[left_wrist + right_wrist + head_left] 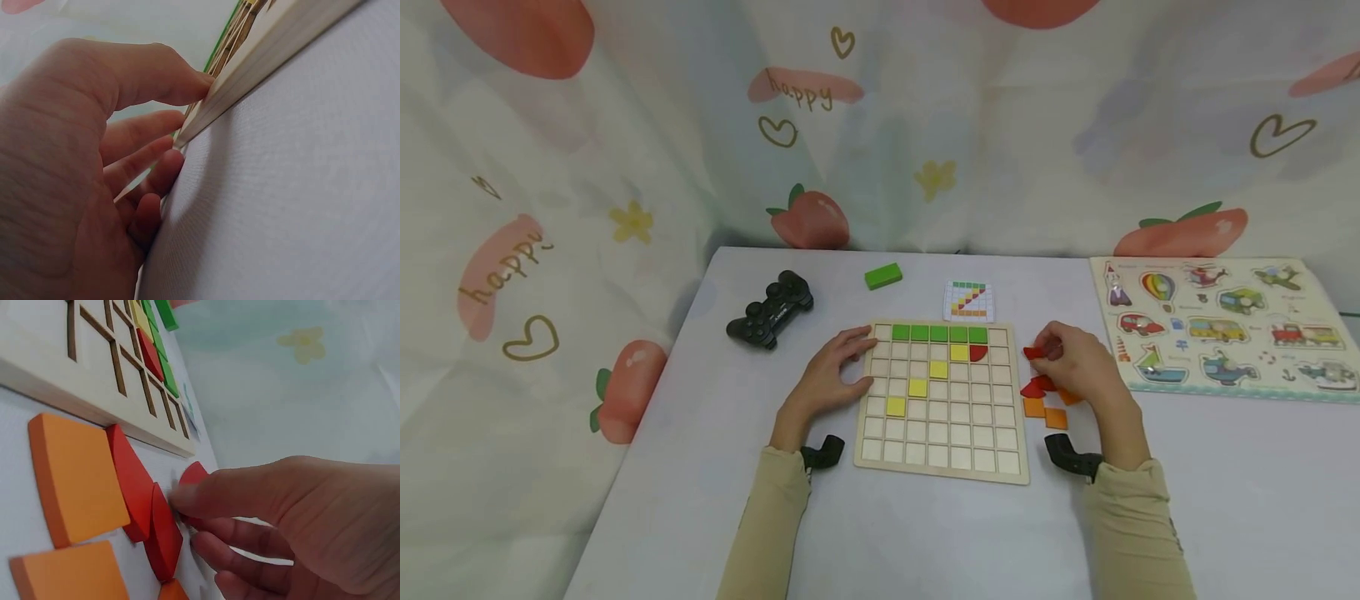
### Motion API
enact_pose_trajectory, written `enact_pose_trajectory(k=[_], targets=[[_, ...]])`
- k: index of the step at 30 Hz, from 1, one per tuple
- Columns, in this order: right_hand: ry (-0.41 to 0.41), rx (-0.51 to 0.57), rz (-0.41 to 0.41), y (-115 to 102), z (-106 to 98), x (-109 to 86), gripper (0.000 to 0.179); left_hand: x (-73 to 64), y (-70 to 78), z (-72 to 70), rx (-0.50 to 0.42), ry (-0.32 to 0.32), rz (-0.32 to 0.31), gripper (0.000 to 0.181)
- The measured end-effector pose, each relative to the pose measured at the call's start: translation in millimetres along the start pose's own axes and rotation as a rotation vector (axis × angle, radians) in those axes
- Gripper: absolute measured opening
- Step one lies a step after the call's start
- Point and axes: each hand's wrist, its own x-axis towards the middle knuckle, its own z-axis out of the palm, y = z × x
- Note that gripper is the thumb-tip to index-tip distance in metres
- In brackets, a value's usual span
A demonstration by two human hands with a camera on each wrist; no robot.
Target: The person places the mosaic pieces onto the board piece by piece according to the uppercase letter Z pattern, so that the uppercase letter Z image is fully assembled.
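Note:
A wooden grid board (940, 472) lies on the table between the hands. My left hand (829, 379) rests at its left edge, thumb and fingers spread loosely against the rim. Beyond the board's right side, my right hand (1078, 360) pinches a small red block (194, 473) with a rounded edge between thumb and fingers. More red blocks (130, 481) and orange square blocks (81, 478) lie close below that hand. In the grid sit a row of green squares (938, 333), a diagonal of yellow squares (917, 387) and one red quarter-round block (977, 353).
Behind the board lies a small pattern card (968, 301) with a coloured grid. A green block (883, 276) and a black game controller (771, 309) are at the back left. A picture puzzle board (1225, 325) occupies the right, and a printed curtain (925, 125) hangs behind the table.

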Motion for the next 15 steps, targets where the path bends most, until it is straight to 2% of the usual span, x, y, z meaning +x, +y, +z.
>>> enact_pose_trajectory(k=[4,7,10,15], targets=[[-0.009,0.031,-0.028,-0.2,-0.4,0.2,0.019,0.7,-0.8,-0.2,0.003,-0.005,-0.012,0.057],[0.025,0.052,-0.053,1.0,-1.5,-0.8,0.017,1.1,-1.2,-0.1,0.009,-0.006,-0.004,0.057],[0.049,0.078,-0.067,2.6,-2.5,-2.0,0.019,1.4,-1.0,-0.1,0.007,-0.003,0.009,0.057],[0.024,0.109,-0.084,2.7,-5.3,-3.6,0.023,1.4,-0.4,-0.5,0.006,-0.006,0.002,0.057]])
